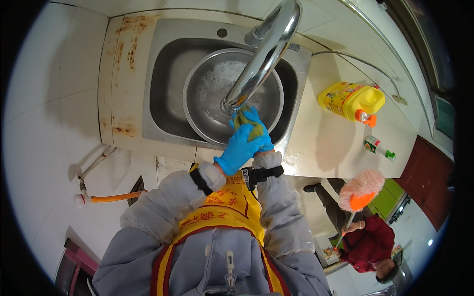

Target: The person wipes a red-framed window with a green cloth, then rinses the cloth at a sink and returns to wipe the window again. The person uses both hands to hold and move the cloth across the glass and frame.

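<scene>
Both of my hands wear blue rubber gloves and meet over the near edge of a round metal basin (193,116). My left hand (236,152) is closed at the lower part of a yellow-green cloth (247,123). Wrapped round the same cloth from the other side is my right hand (262,132). The cloth is bunched up just below the spout of a chrome faucet (266,54). Soapy water with white foam lies in the basin, which sits inside a steel sink (165,84).
On the counter (308,148) to the right, a yellow detergent jug (340,98) and a small white-and-green bottle (377,146) lie. A person in a red top (368,244) holds a pink fluffy duster (363,190) at the lower right. An orange hose (116,197) runs along the left wall.
</scene>
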Motion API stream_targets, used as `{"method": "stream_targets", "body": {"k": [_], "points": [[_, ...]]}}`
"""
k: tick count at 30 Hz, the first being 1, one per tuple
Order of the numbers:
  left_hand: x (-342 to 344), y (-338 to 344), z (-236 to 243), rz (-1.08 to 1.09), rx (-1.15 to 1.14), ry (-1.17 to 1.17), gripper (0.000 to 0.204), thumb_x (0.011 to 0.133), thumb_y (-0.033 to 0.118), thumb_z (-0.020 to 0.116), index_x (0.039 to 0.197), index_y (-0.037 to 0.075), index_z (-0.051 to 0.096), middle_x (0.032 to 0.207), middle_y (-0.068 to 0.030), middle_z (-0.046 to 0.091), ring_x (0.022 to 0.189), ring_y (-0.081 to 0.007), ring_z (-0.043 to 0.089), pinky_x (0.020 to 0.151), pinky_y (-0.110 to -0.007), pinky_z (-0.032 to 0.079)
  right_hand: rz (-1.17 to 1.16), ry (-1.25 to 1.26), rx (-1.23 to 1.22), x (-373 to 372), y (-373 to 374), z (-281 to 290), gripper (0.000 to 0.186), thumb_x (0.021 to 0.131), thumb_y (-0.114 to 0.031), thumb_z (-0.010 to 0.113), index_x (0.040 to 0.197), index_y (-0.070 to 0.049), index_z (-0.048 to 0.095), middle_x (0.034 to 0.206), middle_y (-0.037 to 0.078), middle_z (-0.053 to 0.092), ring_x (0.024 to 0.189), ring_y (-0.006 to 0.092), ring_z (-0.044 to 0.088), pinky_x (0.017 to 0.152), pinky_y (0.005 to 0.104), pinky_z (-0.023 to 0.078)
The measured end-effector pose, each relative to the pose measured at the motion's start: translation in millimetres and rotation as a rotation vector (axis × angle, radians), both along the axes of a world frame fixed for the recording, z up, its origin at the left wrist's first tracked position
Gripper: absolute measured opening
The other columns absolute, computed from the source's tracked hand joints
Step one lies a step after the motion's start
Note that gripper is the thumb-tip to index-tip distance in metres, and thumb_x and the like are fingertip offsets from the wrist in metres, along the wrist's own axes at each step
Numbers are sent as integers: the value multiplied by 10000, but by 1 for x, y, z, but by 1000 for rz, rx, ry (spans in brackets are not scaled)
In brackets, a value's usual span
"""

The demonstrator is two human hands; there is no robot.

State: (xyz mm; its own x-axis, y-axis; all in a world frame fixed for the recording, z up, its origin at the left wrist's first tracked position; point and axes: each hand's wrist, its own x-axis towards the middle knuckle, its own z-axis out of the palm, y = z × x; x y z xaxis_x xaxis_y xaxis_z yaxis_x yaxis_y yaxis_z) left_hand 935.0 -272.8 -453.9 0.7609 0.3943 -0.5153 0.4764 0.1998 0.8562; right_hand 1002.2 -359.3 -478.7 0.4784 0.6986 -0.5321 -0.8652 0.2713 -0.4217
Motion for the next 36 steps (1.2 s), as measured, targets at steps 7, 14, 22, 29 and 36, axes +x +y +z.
{"method": "stream_targets", "body": {"k": [7, 14, 22, 29, 36], "points": [[9, 25, -34, 385, -591, -184, 385, 916, 267, 622, 1194, 15, 536, 1100, -180, 586, 976, -338, 595, 857, -451, 487, -25, 37, -146, -10, 18, 29, 572, 983, -188, 510, 1492, -42, 295, 1494, 116, 382, 1280, 256, 477, 1077, 355, 408], [-27, 36, -75, 95, -228, -83, 302, 1003, 251, 491, 1230, 53, 518, 1163, -124, 558, 1100, -229, 538, 953, -385, 455, 236, -227, -472, -2, 15, 21, 416, 1017, -232, 421, 1398, -67, 439, 1364, 126, 512, 1215, 261, 518, 1049, 373, 413], [-58, 114, -5, 208, -243, 35, 417, 951, 151, 580, 1332, 12, 483, 1319, -121, 501, 1199, -223, 513, 1027, -374, 436, 168, -1093, -1173, -20, 6, 5, 255, 961, -165, 502, 1187, -90, 592, 949, 169, 679, 769, 371, 646, 685, 460, 527], [-55, 126, 25, 392, -819, 78, 397, 915, 78, 575, 1303, 18, 509, 1290, -118, 547, 1191, -250, 531, 1015, -375, 436, -43, -1060, -986, -6, 8, 31, 373, 895, -55, 533, 1264, -96, 565, 1183, 174, 617, 981, 362, 628, 841, 411, 527], [-32, 105, 54, -219, -558, -179, 135, 878, 47, 529, 1004, 48, 578, 1081, -64, 580, 1056, -190, 560, 946, -324, 460, 232, -1415, -598, -7, 10, 60, 514, 718, -27, 646, 1227, -70, 593, 1237, 197, 593, 1063, 395, 591, 923, 448, 487]]}}
